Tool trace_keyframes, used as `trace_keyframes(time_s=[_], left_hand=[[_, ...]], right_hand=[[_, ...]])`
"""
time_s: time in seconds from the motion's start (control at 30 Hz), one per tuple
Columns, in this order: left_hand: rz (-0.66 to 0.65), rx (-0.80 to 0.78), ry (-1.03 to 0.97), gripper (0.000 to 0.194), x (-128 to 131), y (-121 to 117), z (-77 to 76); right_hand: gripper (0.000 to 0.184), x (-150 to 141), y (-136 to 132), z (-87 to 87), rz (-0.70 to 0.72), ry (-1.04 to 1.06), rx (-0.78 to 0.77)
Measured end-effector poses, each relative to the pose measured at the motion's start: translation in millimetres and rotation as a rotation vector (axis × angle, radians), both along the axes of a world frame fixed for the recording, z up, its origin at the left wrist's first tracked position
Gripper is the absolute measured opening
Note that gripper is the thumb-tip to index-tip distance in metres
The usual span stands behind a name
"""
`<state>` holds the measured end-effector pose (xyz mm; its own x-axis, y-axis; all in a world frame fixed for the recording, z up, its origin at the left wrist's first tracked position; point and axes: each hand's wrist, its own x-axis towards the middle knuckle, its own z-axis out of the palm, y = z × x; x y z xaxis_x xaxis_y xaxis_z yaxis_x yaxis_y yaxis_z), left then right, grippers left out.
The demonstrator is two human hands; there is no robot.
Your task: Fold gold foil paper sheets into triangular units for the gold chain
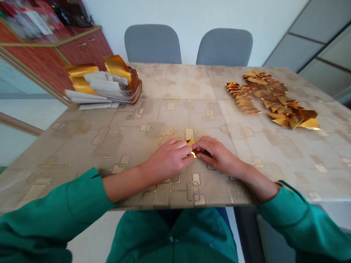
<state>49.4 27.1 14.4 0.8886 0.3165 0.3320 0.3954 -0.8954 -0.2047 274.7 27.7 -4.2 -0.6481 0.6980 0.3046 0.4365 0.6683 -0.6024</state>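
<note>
Between my two hands, just above or on the table near its front edge, is a small piece of shiny gold foil paper (191,143). My left hand (171,157) is closed on its left side, fingers curled over it and hiding much of it. From the right, my right hand (215,153) pinches the same gold paper with thumb and fingertips. Only a few bright gold patches show between the fingers, so its exact folded shape cannot be made out.
A patterned cloth covers the table (175,117). At the back left lies a thick stack of gold and white paper sheets (109,84). Folded gold paper pieces (274,96) lie in curving rows at the right. Two grey chairs (153,44) stand beyond the far edge.
</note>
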Motion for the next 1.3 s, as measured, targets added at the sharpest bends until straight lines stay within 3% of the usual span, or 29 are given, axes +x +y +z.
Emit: trace_keyframes(time_s=[0.23,0.43,0.6,0.73,1.03,1.3], left_hand=[[0.072,0.034,0.077,0.012,18,3,0.2],[0.074,0.032,0.088,0.01,7,10,0.1],[0.079,0.021,0.113,0.015,-3,18,-4.3],[0.07,0.038,0.136,0.016,4,24,-7.6],[0.029,0.037,0.22,0.007,16,33,0.2],[0.022,0.004,0.272,0.012,19,33,7.5]], right_hand=[[0.016,1,-1,1.0,-0.014,0.041,-0.032],[0.032,1,0,2.0,-0.023,0.07,-0.049],[0.032,0,0,1.8,-0.043,0.09,-0.044],[0.032,0,1,1.8,-0.065,0.088,-0.056],[0.03,2,3,1.1,-0.064,0.086,-0.069],[0.028,2,4,0.1,-0.072,0.09,-0.046]])
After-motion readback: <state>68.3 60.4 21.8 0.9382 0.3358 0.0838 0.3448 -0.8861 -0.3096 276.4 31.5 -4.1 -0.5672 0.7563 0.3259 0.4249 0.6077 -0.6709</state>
